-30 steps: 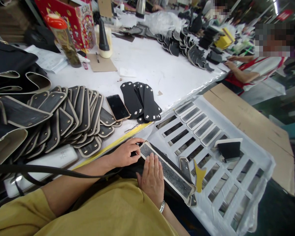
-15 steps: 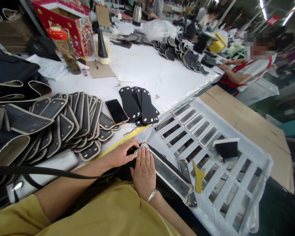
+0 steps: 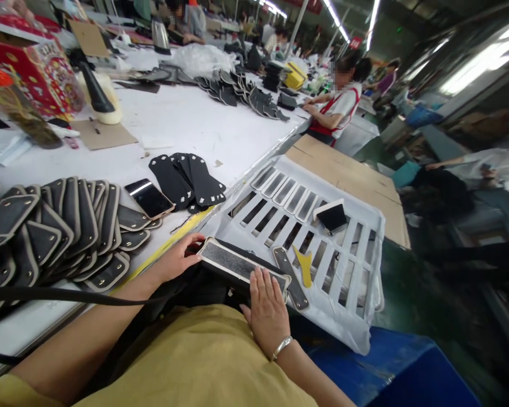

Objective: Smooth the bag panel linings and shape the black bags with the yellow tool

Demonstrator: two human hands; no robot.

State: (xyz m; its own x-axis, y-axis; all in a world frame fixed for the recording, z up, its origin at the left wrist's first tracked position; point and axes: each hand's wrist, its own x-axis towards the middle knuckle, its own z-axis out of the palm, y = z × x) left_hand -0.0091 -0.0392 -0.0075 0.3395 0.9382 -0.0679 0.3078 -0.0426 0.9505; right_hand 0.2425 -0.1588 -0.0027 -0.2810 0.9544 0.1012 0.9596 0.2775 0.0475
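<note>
A long dark grey panel with a pale raised rim (image 3: 229, 261) lies across my lap, at the near edge of a crate. My left hand (image 3: 181, 257) grips its left end, thumb on the near side and fingers round the far corner. My right hand (image 3: 270, 308) rests flat on the right end, fingers stretched out together. Just beyond it, a narrow dark strip with rivets (image 3: 290, 277) and a yellow forked piece (image 3: 304, 265) lie on the crate. What is under the panel is mostly hidden.
The white slatted crate (image 3: 322, 308) holds several grey panels (image 3: 286, 192) and a black-and-white block (image 3: 331, 216). On the table are riveted dark pieces (image 3: 82, 226), a phone (image 3: 149, 198), black strips (image 3: 186, 178) and a glue bottle (image 3: 106, 96). A co-worker (image 3: 335, 110) is at the far edge.
My right hand has slid along the panel from its left end to its right end. My left hand stays at the left end. The view has swung to the right.
</note>
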